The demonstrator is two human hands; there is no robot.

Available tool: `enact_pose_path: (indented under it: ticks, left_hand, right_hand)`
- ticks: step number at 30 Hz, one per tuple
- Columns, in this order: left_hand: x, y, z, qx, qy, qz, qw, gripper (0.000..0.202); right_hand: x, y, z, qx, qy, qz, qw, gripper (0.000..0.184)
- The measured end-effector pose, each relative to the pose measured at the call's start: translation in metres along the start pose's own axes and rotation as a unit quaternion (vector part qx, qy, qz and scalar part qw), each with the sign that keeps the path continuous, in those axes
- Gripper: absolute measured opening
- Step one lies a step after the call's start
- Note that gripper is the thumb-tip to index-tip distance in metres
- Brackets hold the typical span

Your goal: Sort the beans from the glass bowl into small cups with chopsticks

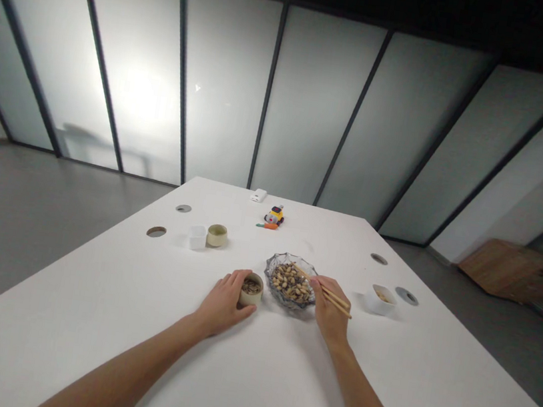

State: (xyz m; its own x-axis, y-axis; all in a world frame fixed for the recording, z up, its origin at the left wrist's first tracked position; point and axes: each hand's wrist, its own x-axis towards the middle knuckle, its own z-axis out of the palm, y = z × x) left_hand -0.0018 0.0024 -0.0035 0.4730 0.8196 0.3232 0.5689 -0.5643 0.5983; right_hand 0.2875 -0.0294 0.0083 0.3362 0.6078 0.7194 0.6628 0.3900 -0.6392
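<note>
My left hand [223,301] is wrapped round the side of a small cream cup [250,299], thumb in front and fingers behind. Dark striped seeds [251,287] lie inside the cup. A pair of wooden chopsticks [336,299] is gripped in my right hand [332,310], the tips reaching over a glass bowl [269,270]. That bowl holds a mix of pale nuts and dark seeds [291,282], and it stands just right of the cup. Whether the chopstick tips pinch anything is too small to tell.
On the white table [134,319], a clear plastic container [197,238] and an olive-toned cup [217,235] stand left. A white dish [380,300] with pale pieces sits right. Further back are a yellow toy vehicle [275,215], a toy carrot [268,226] and a white box [258,195].
</note>
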Motion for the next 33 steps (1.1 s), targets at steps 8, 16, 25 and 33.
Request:
enact_pose_path:
  ticks: [8, 16, 25, 33]
  left_hand:
    - [0.000, 0.002, 0.000, 0.009, -0.001, -0.012, 1.000, 0.069]
    - [0.000, 0.001, 0.000, 0.012, -0.002, -0.007, 1.000, 0.069]
    - [0.000, -0.001, 0.001, 0.008, 0.003, -0.002, 1.000, 0.069]
    - [0.000, 0.001, 0.001, 0.010, -0.006, -0.009, 1.000, 0.070]
  right_hand:
    - [-0.002, -0.033, -0.018, 0.178, -0.020, 0.129, 0.975, 0.047]
    - [-0.004, -0.043, -0.028, 0.064, -0.049, 0.031, 0.996, 0.044]
    - [-0.002, -0.012, -0.006, 0.057, -0.105, -0.076, 0.990, 0.032]
    - [-0.003, -0.007, 0.001, 0.072, -0.110, -0.056, 0.990, 0.037]
